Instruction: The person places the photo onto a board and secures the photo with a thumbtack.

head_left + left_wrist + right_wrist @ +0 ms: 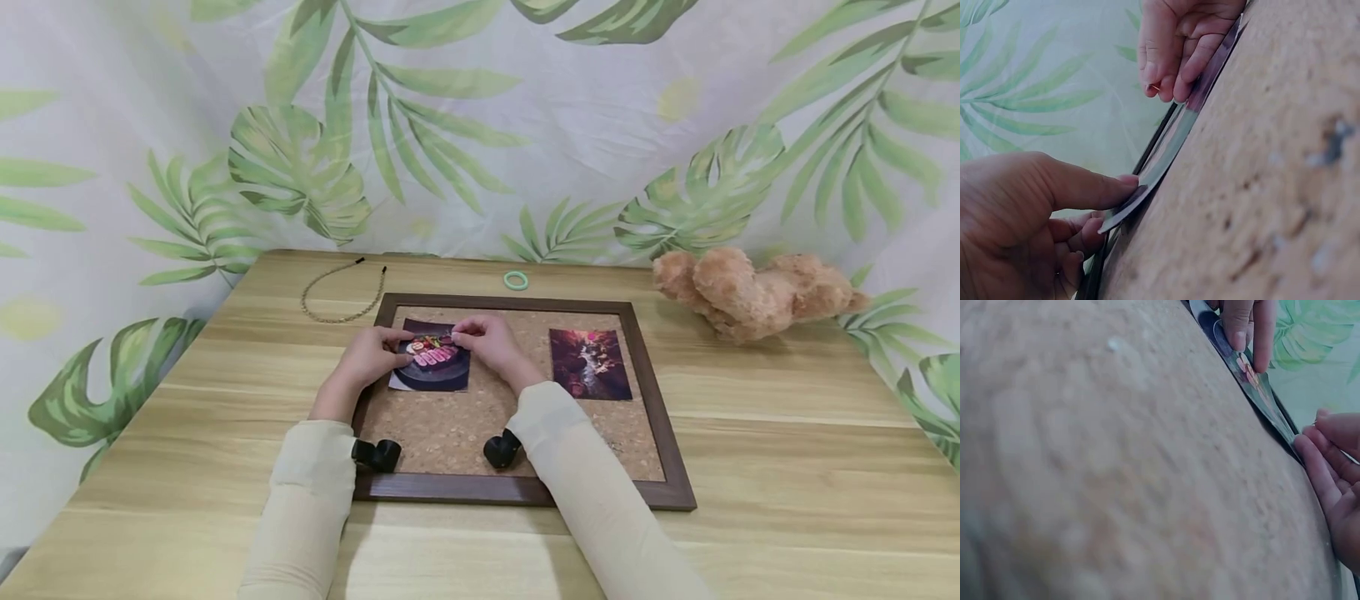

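Note:
A glossy food photo lies over the upper left of a cork board. My left hand is at its left side, thumb and index finger spread apart on the print's face. In the left wrist view, the left thumb presses the bowed photo, whose near edge stands off the cork. At the photo's upper right corner, my right hand pinches a tiny pushpin between thumb and index finger. Its other fingers touch the photo's edge. The pin's head is mostly hidden by the fingertips.
A second photo, with a pink pushpin at its top, is on the board's right. Behind the brown frame are a chain headband and a green ring. A plush toy lies at the right rear.

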Action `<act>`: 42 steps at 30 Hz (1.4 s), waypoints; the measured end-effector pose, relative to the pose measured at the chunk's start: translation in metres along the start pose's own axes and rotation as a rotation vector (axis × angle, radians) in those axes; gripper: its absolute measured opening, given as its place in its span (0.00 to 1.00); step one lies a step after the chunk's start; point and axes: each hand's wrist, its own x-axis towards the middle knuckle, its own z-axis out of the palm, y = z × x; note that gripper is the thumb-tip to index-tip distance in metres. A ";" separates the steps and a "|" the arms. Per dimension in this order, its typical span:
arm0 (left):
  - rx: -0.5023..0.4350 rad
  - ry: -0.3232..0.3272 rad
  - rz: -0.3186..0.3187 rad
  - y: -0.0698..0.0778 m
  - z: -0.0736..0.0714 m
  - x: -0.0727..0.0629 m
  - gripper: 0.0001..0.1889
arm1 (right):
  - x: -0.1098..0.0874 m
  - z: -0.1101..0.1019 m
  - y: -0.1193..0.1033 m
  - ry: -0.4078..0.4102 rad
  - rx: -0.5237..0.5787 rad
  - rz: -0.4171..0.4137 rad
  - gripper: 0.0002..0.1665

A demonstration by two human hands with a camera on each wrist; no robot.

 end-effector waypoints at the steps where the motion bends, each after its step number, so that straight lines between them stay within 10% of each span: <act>1: 0.005 0.001 0.012 -0.001 0.000 0.000 0.21 | 0.000 0.000 0.000 0.004 -0.006 -0.016 0.05; 13: 0.122 0.175 0.144 0.000 0.010 0.003 0.16 | -0.003 0.002 0.001 0.023 -0.013 -0.015 0.05; 21: 0.198 0.218 0.123 0.006 0.014 0.004 0.18 | -0.003 0.004 0.002 0.018 -0.022 -0.024 0.06; 34: 0.499 -0.020 0.087 0.001 0.020 0.008 0.34 | -0.003 0.006 -0.001 0.049 -0.031 0.011 0.06; 42: 0.577 -0.051 0.073 0.000 0.022 0.009 0.41 | 0.008 0.009 -0.010 0.077 -0.066 0.106 0.06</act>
